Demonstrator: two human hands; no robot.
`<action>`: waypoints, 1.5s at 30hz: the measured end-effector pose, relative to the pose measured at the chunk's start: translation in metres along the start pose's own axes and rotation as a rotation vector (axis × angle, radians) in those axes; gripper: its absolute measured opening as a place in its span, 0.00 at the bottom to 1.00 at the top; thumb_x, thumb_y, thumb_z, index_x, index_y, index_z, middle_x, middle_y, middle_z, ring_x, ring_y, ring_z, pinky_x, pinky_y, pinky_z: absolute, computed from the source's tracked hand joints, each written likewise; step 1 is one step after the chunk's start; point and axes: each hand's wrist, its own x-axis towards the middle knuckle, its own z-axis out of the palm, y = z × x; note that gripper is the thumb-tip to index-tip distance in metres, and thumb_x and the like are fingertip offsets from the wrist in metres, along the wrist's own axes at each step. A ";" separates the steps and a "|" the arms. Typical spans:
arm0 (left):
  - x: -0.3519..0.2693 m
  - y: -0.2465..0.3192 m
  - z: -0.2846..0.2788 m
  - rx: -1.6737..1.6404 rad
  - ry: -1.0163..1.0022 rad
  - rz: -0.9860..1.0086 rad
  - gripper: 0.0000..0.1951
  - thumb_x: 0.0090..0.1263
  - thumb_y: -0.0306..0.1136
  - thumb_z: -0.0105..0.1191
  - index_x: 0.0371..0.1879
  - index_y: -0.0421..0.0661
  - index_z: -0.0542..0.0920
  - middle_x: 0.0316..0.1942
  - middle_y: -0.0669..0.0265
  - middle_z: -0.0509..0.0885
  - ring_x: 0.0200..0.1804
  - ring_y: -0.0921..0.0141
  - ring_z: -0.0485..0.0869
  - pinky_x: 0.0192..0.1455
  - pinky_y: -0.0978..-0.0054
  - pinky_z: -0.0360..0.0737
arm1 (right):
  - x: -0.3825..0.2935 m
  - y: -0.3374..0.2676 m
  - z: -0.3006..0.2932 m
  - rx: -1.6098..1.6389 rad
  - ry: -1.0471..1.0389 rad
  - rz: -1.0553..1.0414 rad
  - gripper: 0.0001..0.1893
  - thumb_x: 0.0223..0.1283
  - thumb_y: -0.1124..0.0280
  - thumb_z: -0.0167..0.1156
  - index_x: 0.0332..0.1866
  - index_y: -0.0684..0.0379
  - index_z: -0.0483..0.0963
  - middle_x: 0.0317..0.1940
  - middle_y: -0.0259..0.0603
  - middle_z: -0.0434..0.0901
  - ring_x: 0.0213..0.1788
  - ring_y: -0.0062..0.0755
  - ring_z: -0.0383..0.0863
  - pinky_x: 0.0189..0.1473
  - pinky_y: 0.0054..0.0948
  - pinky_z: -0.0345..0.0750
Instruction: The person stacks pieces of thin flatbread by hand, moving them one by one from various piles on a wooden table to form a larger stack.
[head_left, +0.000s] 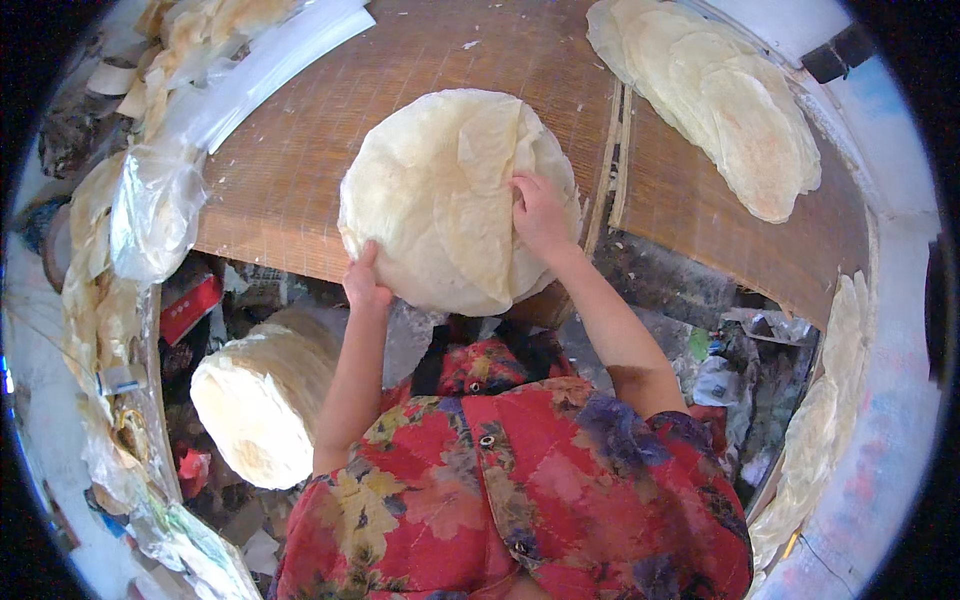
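Note:
A stack of thin, round, pale flatbread-like sheets (420, 195) lies before me at the front edge of a brown slatted board. My left hand (365, 281) grips the stack's lower left rim, with the thumb on top and the fingers hidden beneath. On the right side, my right hand (536, 214) holds the edge of a top sheet that is folded over, its fingertips curled at the fold. The layers under the fold show at the stack's right rim.
Overlapping pale sheets (720, 105) lie on the brown board (285, 165) at the far right. A tall roll-like pile of round sheets (255, 405) stands low at left. A clear plastic bag (157, 210) hangs at the left edge. More sheets (817, 412) line the right side.

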 end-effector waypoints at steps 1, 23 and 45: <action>0.001 -0.001 -0.002 -0.003 0.002 0.006 0.22 0.62 0.27 0.54 0.56 0.40 0.66 0.52 0.55 0.74 0.53 0.55 0.73 0.56 0.50 0.71 | 0.000 0.000 -0.002 -0.001 -0.001 0.000 0.18 0.45 0.79 0.54 0.47 0.64 0.70 0.50 0.50 0.71 0.54 0.46 0.69 0.56 0.35 0.67; -0.008 -0.002 0.005 -0.006 0.053 0.015 0.18 0.61 0.25 0.55 0.50 0.41 0.71 0.44 0.59 0.78 0.46 0.59 0.77 0.51 0.58 0.75 | -0.026 0.052 -0.035 0.243 0.333 0.588 0.09 0.51 0.69 0.56 0.27 0.66 0.73 0.19 0.44 0.76 0.22 0.32 0.75 0.28 0.31 0.72; 0.001 -0.006 0.001 0.072 0.012 0.108 0.20 0.62 0.26 0.54 0.54 0.42 0.69 0.49 0.57 0.76 0.50 0.58 0.75 0.54 0.55 0.73 | 0.053 0.062 -0.041 0.884 -0.069 0.877 0.06 0.37 0.80 0.58 0.25 0.69 0.75 0.24 0.41 0.77 0.25 0.32 0.78 0.32 0.29 0.77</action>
